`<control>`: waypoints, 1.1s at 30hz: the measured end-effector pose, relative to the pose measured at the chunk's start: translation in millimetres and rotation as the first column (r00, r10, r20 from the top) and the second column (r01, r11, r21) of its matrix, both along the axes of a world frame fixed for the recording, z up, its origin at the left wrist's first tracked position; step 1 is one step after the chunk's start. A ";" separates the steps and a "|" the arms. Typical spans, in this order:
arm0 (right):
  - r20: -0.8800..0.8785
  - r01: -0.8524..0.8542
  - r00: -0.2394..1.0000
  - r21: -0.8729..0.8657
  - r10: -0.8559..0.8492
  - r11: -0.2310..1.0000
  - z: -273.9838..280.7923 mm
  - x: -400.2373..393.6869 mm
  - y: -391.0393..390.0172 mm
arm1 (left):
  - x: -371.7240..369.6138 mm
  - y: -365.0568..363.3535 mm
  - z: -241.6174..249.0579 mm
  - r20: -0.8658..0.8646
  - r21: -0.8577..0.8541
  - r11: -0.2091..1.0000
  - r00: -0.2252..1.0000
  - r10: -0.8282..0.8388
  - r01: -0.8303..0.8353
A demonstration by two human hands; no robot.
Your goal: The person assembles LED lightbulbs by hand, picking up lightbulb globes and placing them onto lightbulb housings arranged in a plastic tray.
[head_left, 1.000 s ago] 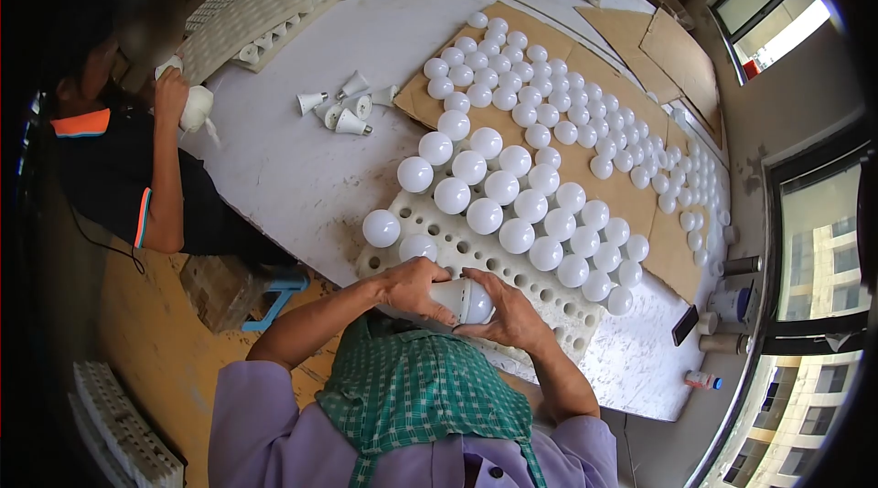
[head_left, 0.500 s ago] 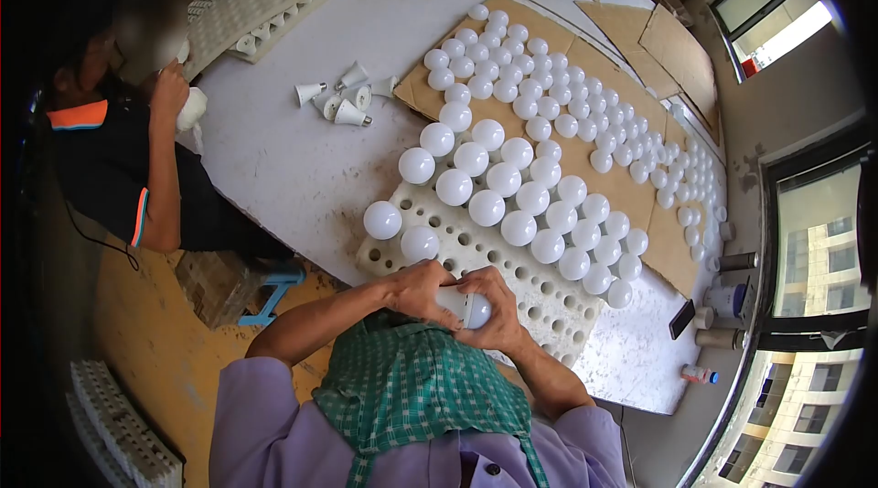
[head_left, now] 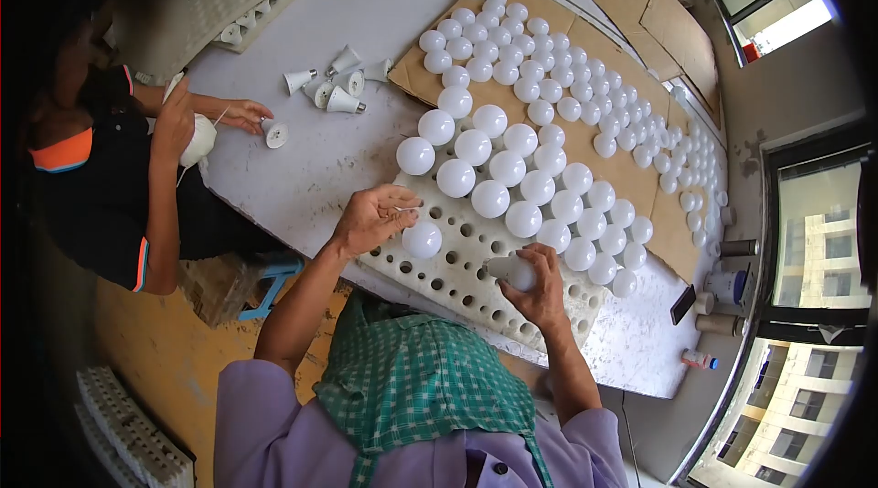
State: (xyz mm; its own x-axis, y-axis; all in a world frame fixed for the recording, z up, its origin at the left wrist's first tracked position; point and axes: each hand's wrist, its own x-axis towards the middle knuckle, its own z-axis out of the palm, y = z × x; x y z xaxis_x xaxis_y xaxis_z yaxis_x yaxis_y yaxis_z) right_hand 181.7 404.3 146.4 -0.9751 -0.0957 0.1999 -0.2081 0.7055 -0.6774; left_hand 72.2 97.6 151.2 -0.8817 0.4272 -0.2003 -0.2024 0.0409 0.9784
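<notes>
In my right hand (head_left: pixel 541 291) is a light bulb (head_left: pixel 514 272), gripped over the white foam tray (head_left: pixel 430 270) at the tray's bare front rows. The bulb lies tilted, its narrower end toward the left. My left hand (head_left: pixel 370 218) is at the tray's left end, fingers curled together. A sliver of something white shows at its fingertips; the rest is hidden by the hand. Just right of these fingers a round white bulb (head_left: pixel 422 238) stands in the tray. Several more bulbs (head_left: pixel 491 199) stand in rows along the tray's far side.
Behind the tray, cardboard (head_left: pixel 585 154) carries many white globes (head_left: pixel 569 108). Loose bulb housings (head_left: pixel 344 101) lie left of it. At the left, a co-worker's hand (head_left: pixel 245 115) holds a housing (head_left: pixel 274 133). A phone (head_left: pixel 682 304) and a small bottle (head_left: pixel 700 359) are at the right.
My hands have parted from the bulb they both held. The right has carried it rightward over the tray; the left has moved up-left to the tray's end. The co-worker's hand now reaches over the table.
</notes>
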 end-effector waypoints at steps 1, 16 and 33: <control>0.015 -0.006 1.000 -0.013 0.006 1.000 -3.6 -1.7 -9.8 | -3.8 -8.2 -4.2 0.001 0.011 0.995 0.995 0.097 -0.097; 0.151 -0.212 0.970 0.137 0.191 0.968 -3.8 -37.7 -70.5 | -141.2 -177.7 -116.0 -0.495 -0.733 0.352 0.811 0.312 -0.583; 0.481 0.251 0.584 0.660 -0.654 0.709 -15.3 -209.8 228.8 | -198.0 -186.1 -164.1 -0.264 -0.935 0.238 0.964 0.021 -0.262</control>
